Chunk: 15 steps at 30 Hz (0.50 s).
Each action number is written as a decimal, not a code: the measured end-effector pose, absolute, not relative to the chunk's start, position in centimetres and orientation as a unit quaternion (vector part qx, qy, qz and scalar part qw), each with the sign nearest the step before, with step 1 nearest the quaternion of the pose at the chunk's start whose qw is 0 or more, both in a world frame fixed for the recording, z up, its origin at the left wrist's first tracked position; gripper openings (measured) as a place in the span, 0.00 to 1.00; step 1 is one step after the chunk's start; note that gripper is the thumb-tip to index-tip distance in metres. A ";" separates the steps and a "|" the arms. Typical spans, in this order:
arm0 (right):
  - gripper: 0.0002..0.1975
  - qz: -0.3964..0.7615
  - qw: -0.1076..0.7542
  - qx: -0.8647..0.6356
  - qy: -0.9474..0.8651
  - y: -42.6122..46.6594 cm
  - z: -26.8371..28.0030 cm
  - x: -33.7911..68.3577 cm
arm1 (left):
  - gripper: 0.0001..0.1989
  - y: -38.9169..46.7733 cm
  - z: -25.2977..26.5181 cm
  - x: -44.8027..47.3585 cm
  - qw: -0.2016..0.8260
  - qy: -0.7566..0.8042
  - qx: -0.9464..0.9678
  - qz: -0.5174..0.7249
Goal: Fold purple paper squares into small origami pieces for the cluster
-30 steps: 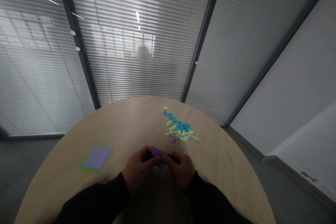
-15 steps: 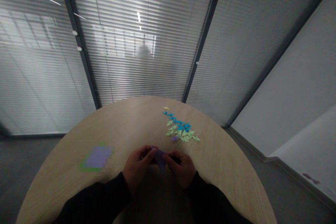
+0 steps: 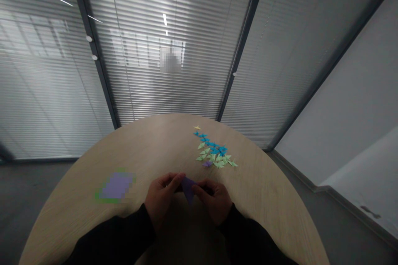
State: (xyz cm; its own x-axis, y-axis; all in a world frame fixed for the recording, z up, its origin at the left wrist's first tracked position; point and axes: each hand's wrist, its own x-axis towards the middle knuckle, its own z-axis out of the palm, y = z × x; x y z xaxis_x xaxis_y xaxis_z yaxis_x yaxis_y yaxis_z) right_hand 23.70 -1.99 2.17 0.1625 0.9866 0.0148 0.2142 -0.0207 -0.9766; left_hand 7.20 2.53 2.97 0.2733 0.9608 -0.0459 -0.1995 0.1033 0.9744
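Observation:
Between my hands is a folded piece of purple paper, its narrow point hanging down toward me. My left hand pinches its upper left corner between thumb and fingers. On the other side my right hand grips the right edge, thumb in front; the other fingers curl behind and are partly hidden. Just beyond my right hand lies a small purple origami piece, beside a cluster of pale green origami pieces. Farther back sit several blue ones and a yellow one.
A blurred purple stack with green edges, seemingly paper, lies left of my hands on the round wooden table. Beyond the table's far edge stand glass panels with blinds. A white wall rises at the right.
The purple paper has turned slightly, its lower point swinging a little left and more of its face showing. My left fingers have shifted slightly at its top corner.

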 end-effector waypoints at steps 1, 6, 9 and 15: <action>0.18 0.407 0.484 -0.588 -0.504 -2.0 2.1 23.7 | 0.17 2.5 2.9 7.2 0.637 0.389 0.479 0.463; 0.17 0.417 0.485 -0.580 -0.505 -2.0 2.0 23.7 | 0.16 2.5 2.9 7.2 0.661 0.367 0.454 0.471; 0.17 0.404 0.477 -0.591 -0.511 -2.0 2.0 23.7 | 0.16 2.6 2.8 7.1 0.662 0.367 0.453 0.472; 0.17 0.403 0.492 -0.585 -0.504 -1.9 1.8 23.7 | 0.17 2.9 2.6 7.2 0.684 0.351 0.441 0.464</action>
